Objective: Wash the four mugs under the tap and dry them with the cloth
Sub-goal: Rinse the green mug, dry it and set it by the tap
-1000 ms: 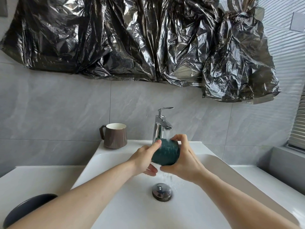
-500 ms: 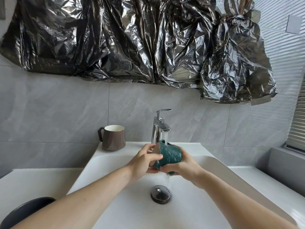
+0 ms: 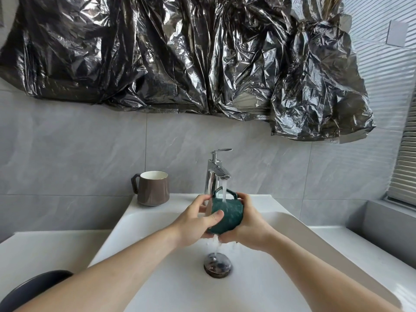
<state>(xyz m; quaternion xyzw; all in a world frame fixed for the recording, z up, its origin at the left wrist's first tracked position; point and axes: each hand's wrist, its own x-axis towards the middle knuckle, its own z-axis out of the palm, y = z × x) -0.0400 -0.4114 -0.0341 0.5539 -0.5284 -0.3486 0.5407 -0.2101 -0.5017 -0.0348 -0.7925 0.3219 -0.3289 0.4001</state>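
A dark green mug [image 3: 227, 215] lies on its side under the running chrome tap [image 3: 217, 172], its handle turned up toward the spout. Water strikes its upper side and runs off below. My left hand [image 3: 195, 221] grips the mug from the left, thumb across its front. From the right, my right hand [image 3: 249, 224] cups it with fingers curled round its side. A brown mug [image 3: 153, 189] with a white inside stands upright on the basin's back left ledge. No cloth is in view.
The white basin [image 3: 144, 221] has a chrome drain plug [image 3: 217, 264] below the mug. A dark round object [image 3: 33, 289] sits at the lower left on the counter. Crumpled black plastic [image 3: 180, 59] covers the wall above. A grey ledge [image 3: 382, 221] runs along the right.
Both hands have rolled the green mug under the stream, so its handle now points up toward the spout. The brown mug has not moved.
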